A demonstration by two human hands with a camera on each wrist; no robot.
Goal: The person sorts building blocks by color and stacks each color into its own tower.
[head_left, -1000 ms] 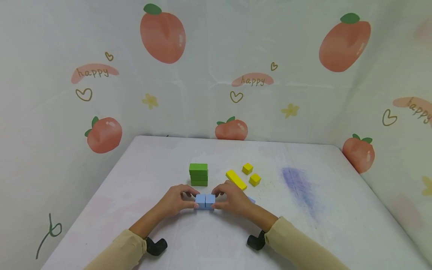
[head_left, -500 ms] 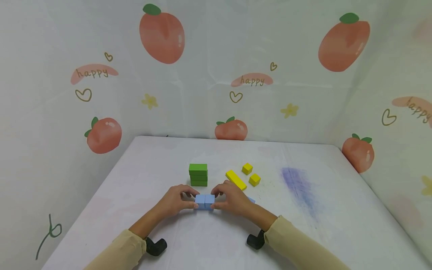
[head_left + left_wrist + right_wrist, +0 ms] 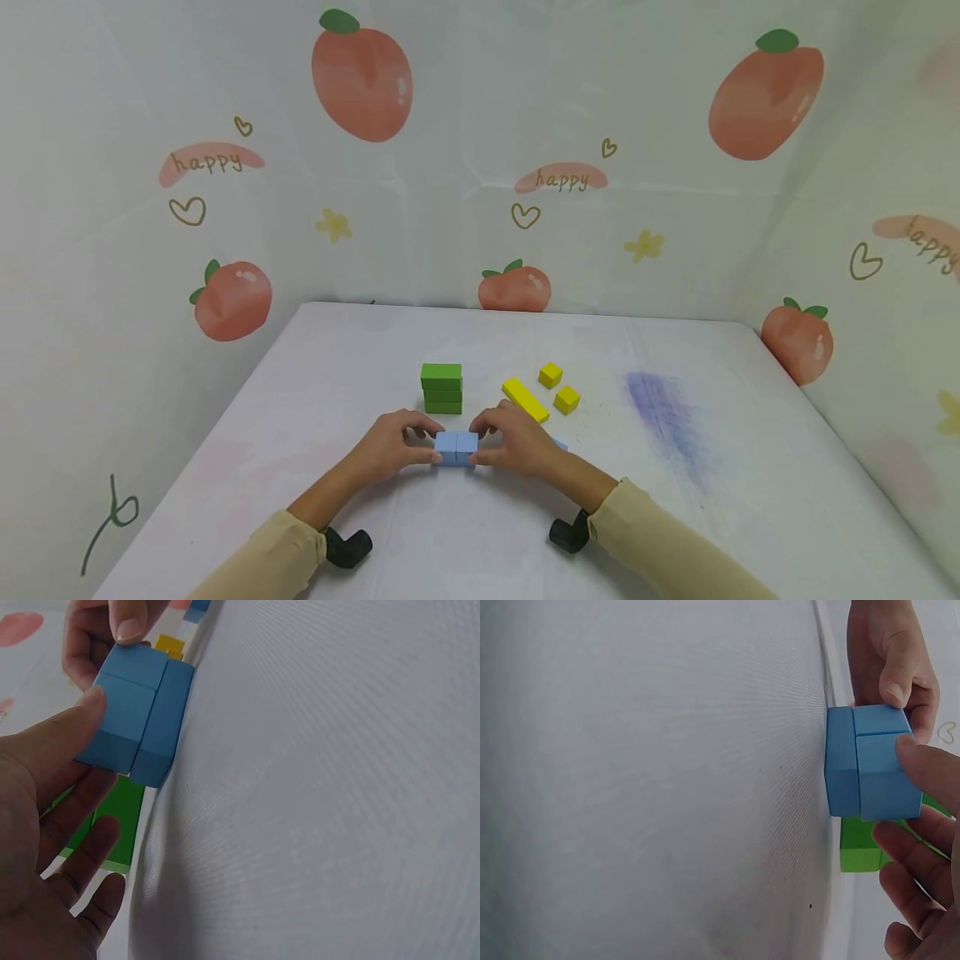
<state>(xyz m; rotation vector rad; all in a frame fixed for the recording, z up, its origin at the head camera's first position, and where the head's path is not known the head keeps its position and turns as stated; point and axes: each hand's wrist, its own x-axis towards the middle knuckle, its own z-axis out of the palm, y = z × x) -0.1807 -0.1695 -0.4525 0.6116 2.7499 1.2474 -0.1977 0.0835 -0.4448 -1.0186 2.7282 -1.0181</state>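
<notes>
Two light-blue cubes sit side by side, touching, on a long flat blue block (image 3: 169, 712) that lies on the table. My left hand (image 3: 392, 444) pinches the left cube (image 3: 446, 447) between thumb and fingers. From the other side, my right hand (image 3: 517, 440) grips the right cube (image 3: 467, 447) in the same way. In the left wrist view the left hand's lower fingers spread away from the blocks. The right wrist view shows the cubes' faces lined up above the blue base block (image 3: 842, 761), with the right thumb on the nearer cube.
Just behind the hands stands a stack of green blocks (image 3: 442, 387). To its right lie a long yellow block (image 3: 525, 400) and two yellow cubes, the farther cube (image 3: 551, 374) and the nearer cube (image 3: 567, 399). Another blue piece (image 3: 559, 444) shows partly behind the right hand.
The thin gap between the two blue cubes has closed, so they now meet. Both hands keep their hold and have hardly moved; the other blocks stay in place.
</notes>
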